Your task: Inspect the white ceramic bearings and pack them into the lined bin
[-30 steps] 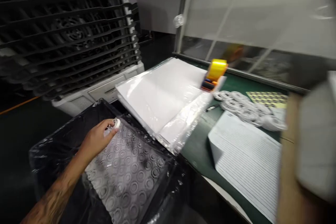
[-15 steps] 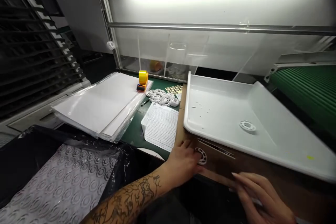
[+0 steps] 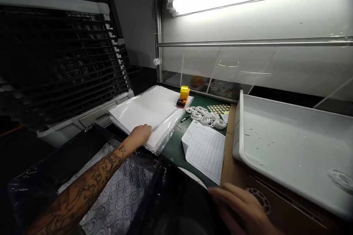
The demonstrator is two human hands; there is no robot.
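My left hand point(image 3: 141, 135) is at the near edge of a stack of white sheets point(image 3: 149, 106) in clear plastic, its fingers curled down. What they hold, if anything, is hidden. My right hand point(image 3: 242, 207), slightly blurred, hovers at the lower right with its fingers stretched out and nothing visible in them. Beside it a white ring with holes point(image 3: 260, 200) lies on the brown cardboard point(image 3: 292, 209). Below my left forearm, a sheet bearing rows of ring shapes point(image 3: 127, 187) lies in a black plastic bag point(image 3: 68, 152).
A white tray point(image 3: 242, 136) with small scraps and a blurred white ring point(image 3: 341, 179) stands at right. Several white rings point(image 3: 205, 119), a lined paper form point(image 3: 205, 147), a pen point(image 3: 185, 118) and yellow stickers point(image 3: 219, 109) lie on the green table. An orange tape dispenser point(image 3: 182, 97) sits on the stack.
The view has turned left. My left hand has left the ring on the cardboard and moved left to the sheet stack. My right hand remains near the cardboard.
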